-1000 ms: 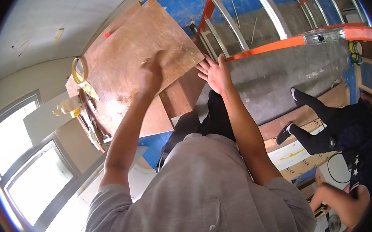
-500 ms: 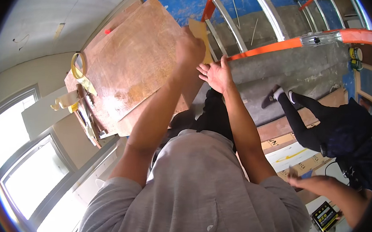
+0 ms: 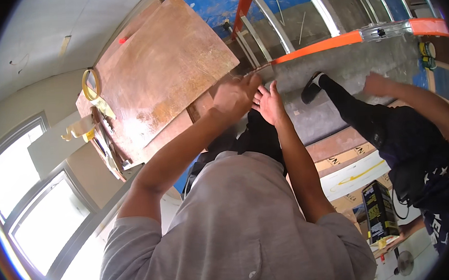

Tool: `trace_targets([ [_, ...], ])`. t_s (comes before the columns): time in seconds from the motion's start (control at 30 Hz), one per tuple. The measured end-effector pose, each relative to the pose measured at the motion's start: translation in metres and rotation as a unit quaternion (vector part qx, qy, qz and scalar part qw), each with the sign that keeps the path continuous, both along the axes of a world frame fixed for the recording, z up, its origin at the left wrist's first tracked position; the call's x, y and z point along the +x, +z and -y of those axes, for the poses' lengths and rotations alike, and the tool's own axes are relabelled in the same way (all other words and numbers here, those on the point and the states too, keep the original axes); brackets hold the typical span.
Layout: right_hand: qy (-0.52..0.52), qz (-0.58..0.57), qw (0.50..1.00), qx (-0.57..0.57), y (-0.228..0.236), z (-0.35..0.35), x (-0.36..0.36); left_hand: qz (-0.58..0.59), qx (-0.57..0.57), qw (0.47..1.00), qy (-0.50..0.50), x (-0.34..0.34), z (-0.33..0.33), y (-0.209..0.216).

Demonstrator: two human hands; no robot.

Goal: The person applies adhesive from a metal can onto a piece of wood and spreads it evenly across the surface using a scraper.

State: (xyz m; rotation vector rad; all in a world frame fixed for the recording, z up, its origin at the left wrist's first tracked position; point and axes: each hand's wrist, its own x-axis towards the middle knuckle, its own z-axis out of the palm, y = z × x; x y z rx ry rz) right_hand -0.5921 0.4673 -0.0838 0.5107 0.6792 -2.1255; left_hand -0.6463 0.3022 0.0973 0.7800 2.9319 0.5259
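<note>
My left hand (image 3: 233, 99) is in front of my body, blurred, with its fingers curled. Whatever it holds, if anything, cannot be made out. My right hand (image 3: 270, 105) is beside it, palm up and fingers spread, with a ring on one finger and nothing in the palm. The fingertips of both hands are close together. To their left lies a large brown board (image 3: 172, 65), worn and stained, on top of other sheets. Just beyond my hands runs the orange rail of a ladder (image 3: 322, 48).
A roll of tape (image 3: 91, 85) and assorted tools (image 3: 109, 143) lie along the boards' left edge. On the right, a co-worker (image 3: 406, 132) in dark clothes stands with one arm stretched out. A black box (image 3: 379, 211) is by that person's other hand. Cans (image 3: 428, 55) stand farther right.
My left hand has come down toward my right hand; the yellowish sheet it held no longer shows clearly. The co-worker has stepped forward and raised an arm. The black box has moved up.
</note>
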Motion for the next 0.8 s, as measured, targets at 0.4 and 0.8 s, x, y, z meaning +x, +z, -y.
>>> trace_targets([
  [0.4,0.004,0.064,0.993,0.098,-0.029,-0.038,0.044,-0.044,0.042,0.997,0.050,-0.016,-0.017,-0.008],
  [0.8,0.029,0.070,0.981,0.180,-0.057,-0.052,0.040,-0.056,0.065,0.980,0.178,-0.033,-0.003,-0.008],
])
